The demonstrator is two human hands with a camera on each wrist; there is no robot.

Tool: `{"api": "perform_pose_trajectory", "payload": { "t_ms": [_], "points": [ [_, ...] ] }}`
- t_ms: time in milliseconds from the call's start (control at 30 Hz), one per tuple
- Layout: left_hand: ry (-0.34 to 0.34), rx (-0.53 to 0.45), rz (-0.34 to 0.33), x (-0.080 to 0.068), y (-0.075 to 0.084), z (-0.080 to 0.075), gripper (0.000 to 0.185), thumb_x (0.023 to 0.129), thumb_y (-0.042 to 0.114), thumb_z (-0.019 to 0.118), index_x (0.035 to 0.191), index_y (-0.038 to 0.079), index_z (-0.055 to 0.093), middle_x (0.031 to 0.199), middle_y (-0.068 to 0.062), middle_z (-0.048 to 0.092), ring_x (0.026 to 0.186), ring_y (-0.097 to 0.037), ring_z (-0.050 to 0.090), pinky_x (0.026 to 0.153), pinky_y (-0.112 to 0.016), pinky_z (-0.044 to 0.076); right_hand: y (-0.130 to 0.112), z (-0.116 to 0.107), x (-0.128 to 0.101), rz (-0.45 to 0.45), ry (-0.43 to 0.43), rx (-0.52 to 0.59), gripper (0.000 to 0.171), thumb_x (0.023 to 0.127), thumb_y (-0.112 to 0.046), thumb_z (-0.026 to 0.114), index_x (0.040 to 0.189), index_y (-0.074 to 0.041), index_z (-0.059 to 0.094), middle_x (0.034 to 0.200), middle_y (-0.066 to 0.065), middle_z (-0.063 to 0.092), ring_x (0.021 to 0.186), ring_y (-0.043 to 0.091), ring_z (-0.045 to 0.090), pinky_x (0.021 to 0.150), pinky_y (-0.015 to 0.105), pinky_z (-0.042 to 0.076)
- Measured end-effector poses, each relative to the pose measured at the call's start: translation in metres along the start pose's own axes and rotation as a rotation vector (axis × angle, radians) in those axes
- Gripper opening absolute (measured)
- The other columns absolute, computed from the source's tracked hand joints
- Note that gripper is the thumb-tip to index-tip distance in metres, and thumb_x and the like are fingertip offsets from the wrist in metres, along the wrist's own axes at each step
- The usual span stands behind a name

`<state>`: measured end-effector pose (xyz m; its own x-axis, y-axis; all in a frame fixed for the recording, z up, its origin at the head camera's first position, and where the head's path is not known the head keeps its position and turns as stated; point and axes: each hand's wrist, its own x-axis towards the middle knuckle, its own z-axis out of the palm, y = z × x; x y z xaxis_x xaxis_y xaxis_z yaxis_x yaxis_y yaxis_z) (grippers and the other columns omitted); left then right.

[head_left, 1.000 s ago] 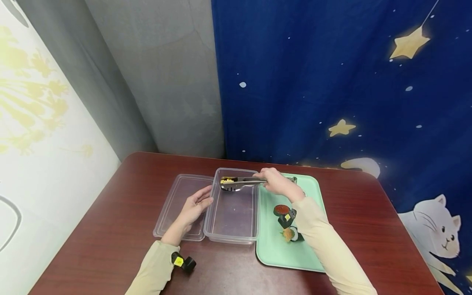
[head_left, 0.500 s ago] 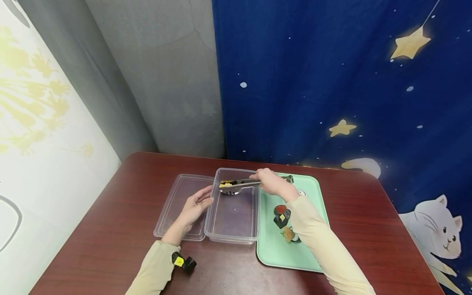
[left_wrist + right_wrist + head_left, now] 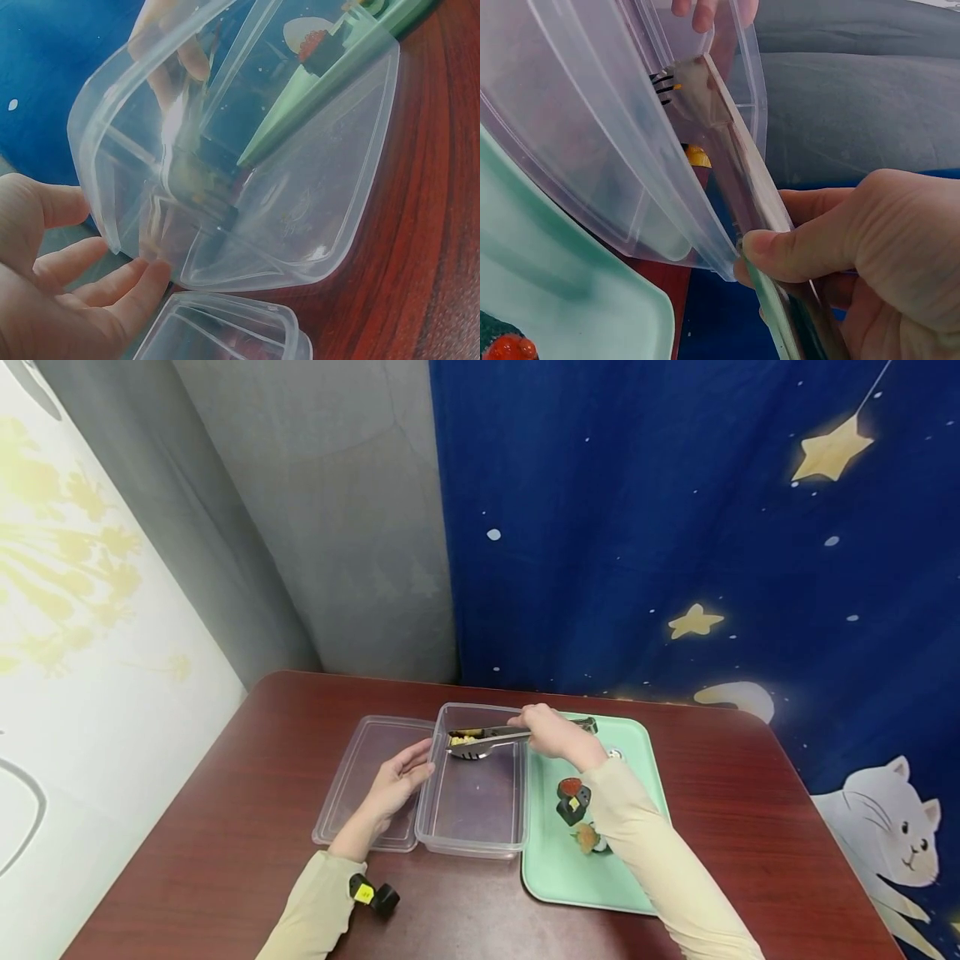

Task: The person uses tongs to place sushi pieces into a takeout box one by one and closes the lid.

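Observation:
My right hand [image 3: 553, 732] grips a pair of metal tongs [image 3: 501, 735], thumb along one arm in the right wrist view. The tongs' slotted heads reach inside a clear plastic container [image 3: 472, 845], near its far left corner. Between the heads sits a yellow-topped food piece with a dark wrap [image 3: 462, 740], like sushi, partly covered by the metal. My left hand [image 3: 393, 787] rests its fingertips against the container's left wall, fingers loosely extended. In the left wrist view, the thumb and fingers [image 3: 135, 296] lie right at the container's edge.
A clear lid [image 3: 348, 781] lies left of the container, partly under my left hand. On the right, a mint-green tray [image 3: 558, 881] carries red-topped sushi [image 3: 570, 786], an orange-and-white piece [image 3: 586, 837] and a small white-and-black piece [image 3: 616, 753]. Curtains hang behind the table.
My right hand and the tongs have shifted slightly left and down within the container, uncovering the white-and-black piece on the tray. The left hand has stayed in place.

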<state>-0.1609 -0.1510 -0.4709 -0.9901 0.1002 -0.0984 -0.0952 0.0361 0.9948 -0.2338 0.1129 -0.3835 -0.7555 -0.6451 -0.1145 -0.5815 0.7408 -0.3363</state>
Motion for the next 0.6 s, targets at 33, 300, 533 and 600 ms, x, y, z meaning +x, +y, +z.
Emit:
{"api": "perform_pose_trajectory", "payload": {
  "t_ms": [33, 300, 533, 600],
  "points": [
    [-0.001, 0.001, 0.004, 0.000, 0.000, 0.000, 0.049, 0.092, 0.003, 0.055, 0.139, -0.002, 0.041, 0.135, -0.027, 0.045, 0.123, -0.035, 0.046, 0.092, -0.026, 0.046, 0.000, -0.001, -0.001, -0.005, 0.004, -0.004, 0.050, 0.077, 0.018, 0.046, 0.123, 0.003, 0.059, 0.109, 0.018, 0.061, 0.107, 0.031, 0.055, 0.077, 0.029, 0.049],
    [0.008, 0.004, 0.012, -0.001, -0.001, 0.001, 0.049, 0.092, 0.003, 0.056, 0.138, -0.003, 0.041, 0.135, -0.028, 0.045, 0.122, -0.035, 0.047, 0.091, -0.024, 0.046, 0.003, -0.009, -0.016, -0.041, 0.063, 0.019, 0.048, 0.079, 0.015, 0.052, 0.126, 0.004, 0.057, 0.107, 0.018, 0.061, 0.093, 0.027, 0.058, 0.071, 0.031, 0.048],
    [0.003, -0.019, -0.003, 0.001, -0.001, 0.000, 0.049, 0.092, 0.002, 0.056, 0.139, -0.002, 0.041, 0.136, -0.027, 0.045, 0.123, -0.034, 0.046, 0.090, -0.021, 0.045, 0.013, -0.010, -0.034, -0.070, 0.134, 0.080, 0.048, 0.083, 0.014, 0.055, 0.130, 0.004, 0.052, 0.116, 0.017, 0.059, 0.097, 0.027, 0.057, 0.074, 0.033, 0.049],
    [0.007, -0.017, -0.007, 0.001, -0.001, 0.001, 0.049, 0.092, 0.003, 0.056, 0.139, -0.001, 0.041, 0.135, -0.026, 0.046, 0.123, -0.033, 0.047, 0.090, -0.021, 0.046, 0.017, -0.010, -0.040, -0.090, 0.166, 0.086, 0.049, 0.083, 0.014, 0.056, 0.130, 0.003, 0.052, 0.116, 0.017, 0.059, 0.096, 0.027, 0.057, 0.074, 0.033, 0.049]
  ]
}}
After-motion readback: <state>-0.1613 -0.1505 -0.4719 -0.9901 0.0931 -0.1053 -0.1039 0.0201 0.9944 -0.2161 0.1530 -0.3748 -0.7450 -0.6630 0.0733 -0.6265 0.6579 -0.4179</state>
